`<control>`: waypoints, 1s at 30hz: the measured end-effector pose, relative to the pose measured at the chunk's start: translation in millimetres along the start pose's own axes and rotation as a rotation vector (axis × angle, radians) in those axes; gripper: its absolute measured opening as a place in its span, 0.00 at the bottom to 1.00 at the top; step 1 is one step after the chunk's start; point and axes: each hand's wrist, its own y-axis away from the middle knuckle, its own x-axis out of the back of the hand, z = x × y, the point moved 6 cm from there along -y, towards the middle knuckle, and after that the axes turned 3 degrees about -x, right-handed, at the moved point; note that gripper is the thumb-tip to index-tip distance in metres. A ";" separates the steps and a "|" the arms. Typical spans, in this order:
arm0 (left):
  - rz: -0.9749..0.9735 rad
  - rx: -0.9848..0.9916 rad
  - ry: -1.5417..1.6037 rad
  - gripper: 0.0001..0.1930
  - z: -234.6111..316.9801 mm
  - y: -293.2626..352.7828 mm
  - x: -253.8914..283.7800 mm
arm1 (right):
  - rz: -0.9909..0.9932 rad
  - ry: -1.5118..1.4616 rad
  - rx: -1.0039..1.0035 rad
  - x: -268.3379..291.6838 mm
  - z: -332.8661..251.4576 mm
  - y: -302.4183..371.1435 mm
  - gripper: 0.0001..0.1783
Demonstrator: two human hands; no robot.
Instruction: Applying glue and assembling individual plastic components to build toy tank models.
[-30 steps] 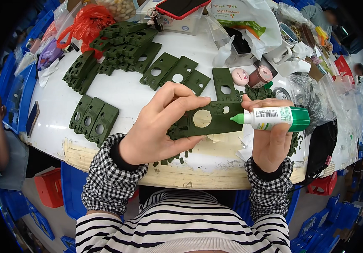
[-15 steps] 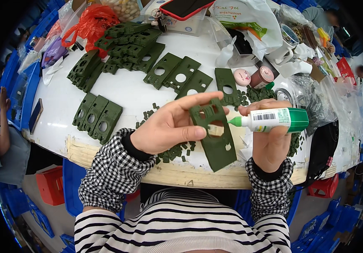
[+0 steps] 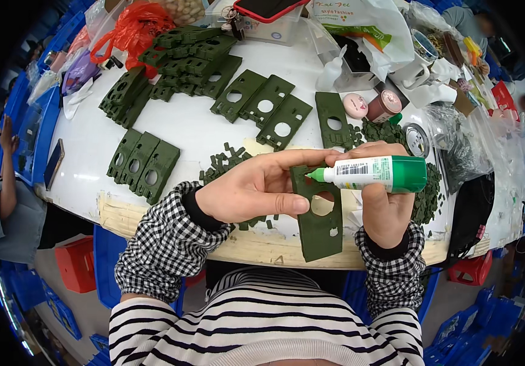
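The left hand (image 3: 250,194) holds a plate (image 3: 315,230) with the thumb on one face and the fingers behind it. This plate is in front of the person, above the near edge of the tabletop (image 3: 198,131), with its long side running from far to near. It is dark green, flat and rather long, with a dull surface. A large round hole is cut near its middle, and through it a pale colour can be seen. Closer to the near end there is a second hole, small and of uneven outline. The far end is partly covered by the fingers, so its details are not clear.

The right hand (image 3: 385,213) is closed around a bottle (image 3: 365,174), white with a green base, lying almost level. Its green nozzle (image 3: 315,175) points left, in front of the far end of the plate; I cannot tell if they touch.

Small green pieces (image 3: 226,162) lie beyond the left hand. Three similar plates (image 3: 142,165) rest side by side on the left, and a larger pile (image 3: 192,67) stands farther away.
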 end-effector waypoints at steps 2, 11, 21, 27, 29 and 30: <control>-0.002 0.006 -0.003 0.38 0.3 -0.1 0.0 | -0.008 0.021 -0.002 -0.2 0.0 -0.1 0.22; 0.013 0.019 -0.003 0.37 -1.4 1.0 1.5 | -0.022 0.090 0.045 -1.7 -3.5 -1.4 0.19; 0.013 0.027 -0.017 0.38 -0.3 0.8 0.9 | -0.029 0.128 0.052 -2.3 -5.6 -2.2 0.20; 0.005 0.010 -0.019 0.37 0.2 0.7 0.5 | -0.022 0.146 0.022 -1.8 -4.3 -1.7 0.20; 0.003 0.012 -0.024 0.37 1.3 0.5 -0.3 | -0.020 0.143 0.020 -1.6 -4.0 -1.5 0.21; 0.003 0.016 -0.024 0.37 1.4 0.5 -0.3 | -0.022 0.137 0.027 -1.7 -4.0 -1.8 0.21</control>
